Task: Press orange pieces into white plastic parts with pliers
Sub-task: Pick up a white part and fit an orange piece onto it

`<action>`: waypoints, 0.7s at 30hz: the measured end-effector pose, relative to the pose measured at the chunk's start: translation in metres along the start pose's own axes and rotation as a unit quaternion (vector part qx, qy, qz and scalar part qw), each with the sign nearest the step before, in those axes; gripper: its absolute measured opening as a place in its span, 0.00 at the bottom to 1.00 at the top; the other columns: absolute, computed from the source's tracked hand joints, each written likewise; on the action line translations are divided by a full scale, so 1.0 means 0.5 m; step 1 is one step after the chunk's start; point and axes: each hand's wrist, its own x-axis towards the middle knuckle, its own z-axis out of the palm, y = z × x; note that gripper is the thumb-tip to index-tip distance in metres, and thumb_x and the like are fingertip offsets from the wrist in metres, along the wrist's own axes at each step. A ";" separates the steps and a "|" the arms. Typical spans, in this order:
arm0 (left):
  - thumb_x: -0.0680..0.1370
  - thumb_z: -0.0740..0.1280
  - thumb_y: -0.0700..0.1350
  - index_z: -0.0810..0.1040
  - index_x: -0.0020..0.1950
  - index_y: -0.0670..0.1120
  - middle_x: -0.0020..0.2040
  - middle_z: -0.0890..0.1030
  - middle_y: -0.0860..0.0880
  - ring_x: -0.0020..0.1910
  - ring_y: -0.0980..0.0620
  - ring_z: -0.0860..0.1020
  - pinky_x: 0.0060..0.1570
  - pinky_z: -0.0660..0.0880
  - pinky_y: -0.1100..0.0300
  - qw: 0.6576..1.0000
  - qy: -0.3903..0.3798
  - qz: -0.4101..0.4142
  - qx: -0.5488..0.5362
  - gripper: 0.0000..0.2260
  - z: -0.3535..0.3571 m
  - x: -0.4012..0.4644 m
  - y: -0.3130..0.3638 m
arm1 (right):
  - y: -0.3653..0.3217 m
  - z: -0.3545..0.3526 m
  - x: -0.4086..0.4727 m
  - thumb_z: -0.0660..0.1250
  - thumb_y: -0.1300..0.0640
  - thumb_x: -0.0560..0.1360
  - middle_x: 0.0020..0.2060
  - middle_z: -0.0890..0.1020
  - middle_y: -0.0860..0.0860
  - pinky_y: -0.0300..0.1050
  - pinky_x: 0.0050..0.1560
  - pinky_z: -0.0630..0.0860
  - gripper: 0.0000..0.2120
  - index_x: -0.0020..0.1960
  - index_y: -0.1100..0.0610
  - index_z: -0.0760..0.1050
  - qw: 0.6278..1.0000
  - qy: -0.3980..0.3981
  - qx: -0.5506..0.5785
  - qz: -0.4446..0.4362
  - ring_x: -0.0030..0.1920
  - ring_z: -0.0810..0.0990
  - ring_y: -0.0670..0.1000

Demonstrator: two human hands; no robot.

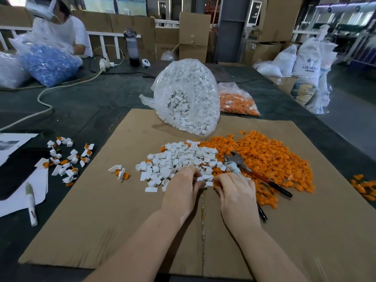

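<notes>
Roughly early in the run, by the look of the piles. Both hands work at the near edge of the white pile [179,161] on the cardboard [101,220]. The left hand [184,186] has its fingers curled down among white parts; what it pinches, if anything, is hidden under the fingers — cannot tell. The right hand [236,190] is likewise curled at the seam where white meets the orange pile [264,159], fingertips out of sight, so its grasp cannot be told either. The pliers [254,171] lie untouched on the orange pieces just beyond the right hand, head toward the white pile, dark handles trailing toward the near right. Done so far, judging by how things lie: a scatter of joined pieces [69,157], white with orange seated in them, off the cardboard's left edge, and a few more [120,171] on the cardboard left of the white pile. Left to do — far more: both loose piles are large, and behind them stand a bulging white bag [187,94] and an orange bag [238,102]. Likely step in hand: picking one white and one orange for mating before taking up the pliers.
</notes>
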 end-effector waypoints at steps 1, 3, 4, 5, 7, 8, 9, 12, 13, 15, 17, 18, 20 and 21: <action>0.76 0.68 0.43 0.75 0.51 0.47 0.43 0.73 0.55 0.43 0.56 0.73 0.40 0.62 0.70 1.000 0.002 -0.003 -0.016 0.05 0.002 -0.001 0.004 | 0.001 0.001 0.001 0.75 0.70 0.64 0.38 0.80 0.52 0.49 0.40 0.70 0.13 0.45 0.58 0.80 1.000 0.001 0.007 0.007 0.40 0.79 0.56; 0.76 0.68 0.43 0.76 0.56 0.48 0.45 0.75 0.55 0.44 0.56 0.73 0.42 0.63 0.71 0.999 0.001 -0.002 -0.038 0.10 0.004 0.000 0.008 | 0.001 0.003 0.003 0.75 0.71 0.64 0.41 0.80 0.53 0.49 0.42 0.69 0.17 0.50 0.58 0.81 1.000 -0.003 0.016 0.013 0.41 0.79 0.56; 0.76 0.68 0.43 0.76 0.60 0.48 0.47 0.75 0.54 0.47 0.56 0.73 0.44 0.63 0.72 0.999 -0.003 0.001 -0.039 0.13 0.005 0.001 0.007 | 0.001 0.004 0.004 0.75 0.71 0.64 0.41 0.79 0.54 0.49 0.42 0.68 0.17 0.50 0.58 0.81 1.000 -0.006 0.020 0.012 0.42 0.79 0.57; 0.76 0.68 0.43 0.76 0.62 0.48 0.49 0.74 0.54 0.48 0.55 0.73 0.45 0.63 0.73 0.999 -0.009 0.005 -0.035 0.14 0.005 0.003 0.006 | -0.001 0.004 0.006 0.75 0.71 0.64 0.41 0.79 0.55 0.50 0.42 0.68 0.16 0.49 0.58 0.81 1.000 -0.009 0.023 0.010 0.42 0.79 0.57; 0.76 0.68 0.44 0.78 0.61 0.47 0.48 0.71 0.54 0.45 0.59 0.71 0.45 0.62 0.76 0.999 -0.019 0.014 -0.029 0.13 0.003 0.007 0.002 | -0.006 0.004 0.012 0.74 0.70 0.65 0.41 0.79 0.54 0.50 0.42 0.69 0.14 0.48 0.57 0.81 0.999 -0.011 0.028 0.013 0.42 0.79 0.57; 0.76 0.68 0.44 0.79 0.58 0.46 0.47 0.70 0.54 0.42 0.62 0.70 0.44 0.62 0.79 0.999 -0.019 0.015 -0.032 0.11 0.002 0.008 -0.001 | -0.010 0.004 0.016 0.74 0.70 0.66 0.41 0.79 0.53 0.50 0.42 0.69 0.13 0.47 0.57 0.80 0.999 -0.010 0.033 0.018 0.42 0.79 0.57; 0.76 0.68 0.43 0.80 0.56 0.45 0.46 0.70 0.54 0.40 0.63 0.69 0.43 0.62 0.81 0.999 -0.015 0.013 -0.040 0.10 0.001 0.009 -0.002 | -0.014 0.005 0.020 0.73 0.69 0.67 0.40 0.79 0.52 0.50 0.41 0.69 0.11 0.45 0.57 0.79 0.999 -0.008 0.040 0.024 0.41 0.78 0.57; 0.75 0.69 0.42 0.80 0.54 0.47 0.46 0.73 0.55 0.43 0.62 0.71 0.43 0.63 0.82 0.998 0.002 -0.007 -0.068 0.09 -0.003 0.008 -0.007 | -0.022 0.008 0.025 0.74 0.68 0.67 0.34 0.78 0.50 0.46 0.40 0.66 0.09 0.40 0.58 0.76 0.997 0.006 0.064 0.045 0.37 0.78 0.55; 0.75 0.69 0.42 0.80 0.55 0.48 0.46 0.74 0.56 0.45 0.60 0.72 0.44 0.63 0.82 0.997 0.004 -0.016 -0.081 0.09 -0.005 0.006 -0.007 | -0.023 0.009 0.024 0.74 0.67 0.67 0.33 0.78 0.50 0.46 0.41 0.65 0.09 0.39 0.58 0.75 0.996 0.011 0.072 0.050 0.36 0.77 0.55; 0.76 0.68 0.42 0.80 0.56 0.50 0.46 0.77 0.57 0.47 0.60 0.74 0.44 0.63 0.82 0.994 0.000 -0.032 -0.106 0.09 -0.007 0.004 -0.007 | -0.022 0.010 0.020 0.74 0.66 0.68 0.34 0.78 0.51 0.47 0.41 0.66 0.08 0.39 0.59 0.76 0.994 0.017 0.090 0.055 0.38 0.77 0.55; 0.76 0.67 0.42 0.81 0.56 0.51 0.47 0.78 0.58 0.47 0.63 0.74 0.45 0.64 0.81 0.991 -0.004 -0.040 -0.127 0.10 -0.010 0.003 -0.008 | -0.018 0.011 0.019 0.73 0.65 0.69 0.36 0.78 0.51 0.49 0.41 0.69 0.06 0.39 0.59 0.77 0.992 0.018 0.106 0.058 0.40 0.77 0.55; 0.77 0.67 0.41 0.81 0.55 0.51 0.47 0.78 0.58 0.45 0.66 0.74 0.45 0.64 0.82 0.990 -0.005 -0.042 -0.136 0.10 -0.011 0.001 -0.009 | -0.017 0.010 0.018 0.73 0.66 0.69 0.36 0.78 0.52 0.50 0.41 0.71 0.05 0.39 0.60 0.77 0.991 0.018 0.116 0.058 0.40 0.77 0.55; 0.76 0.67 0.41 0.81 0.55 0.52 0.47 0.78 0.60 0.44 0.71 0.73 0.44 0.64 0.82 0.987 -0.013 -0.047 -0.152 0.10 -0.011 -0.003 -0.007 | -0.018 0.009 0.017 0.72 0.67 0.70 0.36 0.79 0.52 0.52 0.41 0.75 0.04 0.40 0.60 0.78 0.989 0.011 0.136 0.051 0.39 0.78 0.55; 0.76 0.68 0.42 0.80 0.55 0.53 0.47 0.78 0.60 0.44 0.72 0.73 0.45 0.64 0.82 0.985 -0.019 -0.051 -0.163 0.10 -0.011 -0.005 -0.005 | -0.018 0.008 0.017 0.71 0.67 0.70 0.36 0.80 0.52 0.51 0.40 0.76 0.04 0.40 0.61 0.78 0.989 0.005 0.142 0.045 0.39 0.78 0.55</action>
